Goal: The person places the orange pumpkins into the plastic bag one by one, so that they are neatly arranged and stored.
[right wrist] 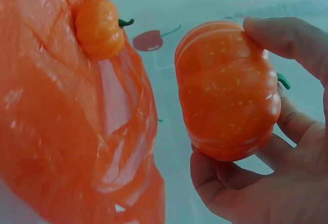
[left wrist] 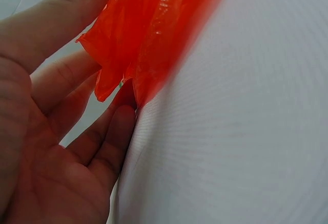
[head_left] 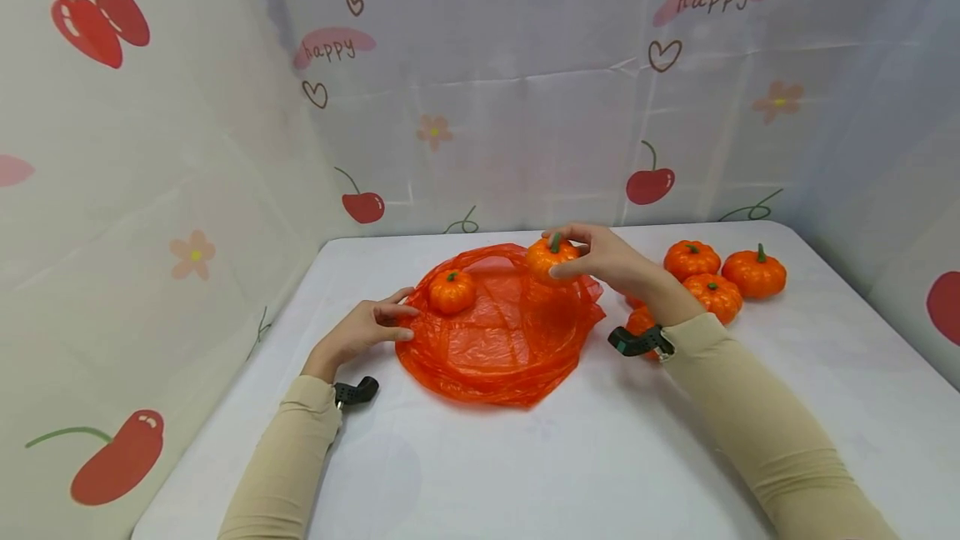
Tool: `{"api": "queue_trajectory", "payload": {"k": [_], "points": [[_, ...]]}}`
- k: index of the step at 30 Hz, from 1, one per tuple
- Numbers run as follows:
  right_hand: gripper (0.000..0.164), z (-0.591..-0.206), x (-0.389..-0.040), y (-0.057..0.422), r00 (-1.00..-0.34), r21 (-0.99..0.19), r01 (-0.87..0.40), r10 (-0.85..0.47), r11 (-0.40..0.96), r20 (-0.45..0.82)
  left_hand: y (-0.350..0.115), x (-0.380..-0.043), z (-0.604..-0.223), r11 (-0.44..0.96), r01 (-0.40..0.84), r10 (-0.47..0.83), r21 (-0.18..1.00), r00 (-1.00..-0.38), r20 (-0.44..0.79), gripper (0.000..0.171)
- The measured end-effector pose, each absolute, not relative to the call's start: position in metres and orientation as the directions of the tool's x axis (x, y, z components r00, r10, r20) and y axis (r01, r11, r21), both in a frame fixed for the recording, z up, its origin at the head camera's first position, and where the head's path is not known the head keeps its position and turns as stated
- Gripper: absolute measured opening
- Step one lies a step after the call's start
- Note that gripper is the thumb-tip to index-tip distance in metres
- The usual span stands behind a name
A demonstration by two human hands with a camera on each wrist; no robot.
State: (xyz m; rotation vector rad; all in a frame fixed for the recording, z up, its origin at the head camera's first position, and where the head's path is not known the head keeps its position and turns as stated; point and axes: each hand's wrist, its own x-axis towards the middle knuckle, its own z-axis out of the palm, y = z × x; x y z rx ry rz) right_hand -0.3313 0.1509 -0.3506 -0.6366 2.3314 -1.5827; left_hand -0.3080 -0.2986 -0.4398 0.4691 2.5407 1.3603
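Note:
A red-orange plastic bag lies spread on the table with its mouth open upward. One small toy pumpkin sits in it toward the left, its green stem showing in the right wrist view. My left hand grips the bag's left edge; in the left wrist view the film passes between thumb and fingers. Over the bag's right side, my right hand holds another orange pumpkin between thumb and fingers, raised above the film.
Several more toy pumpkins are grouped on the right of the white table, some partly hidden by my right forearm. A printed cloth hangs behind the table and at both sides.

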Motion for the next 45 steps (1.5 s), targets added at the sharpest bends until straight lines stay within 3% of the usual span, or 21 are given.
{"api": "queue_trajectory", "payload": {"k": [19,36,45], "points": [[0.033,-0.363,-0.362,0.084,-0.867,-0.900,-0.258,-0.495,0.352,0.055,-0.300,-0.311,-0.443,0.513,0.168,0.381,0.842,-0.923,-0.048,0.047],[0.035,-0.387,-0.377,0.055,-0.890,-0.912,-0.235,-0.452,0.336,0.064,-0.300,-0.309,-0.441,0.514,0.168,0.379,0.841,-0.924,-0.047,0.047],[0.036,-0.395,-0.377,0.046,-0.901,-0.870,-0.250,-0.431,0.424,0.049,-0.299,-0.309,-0.442,0.516,0.167,0.380,0.840,-0.924,-0.050,0.048]]}}
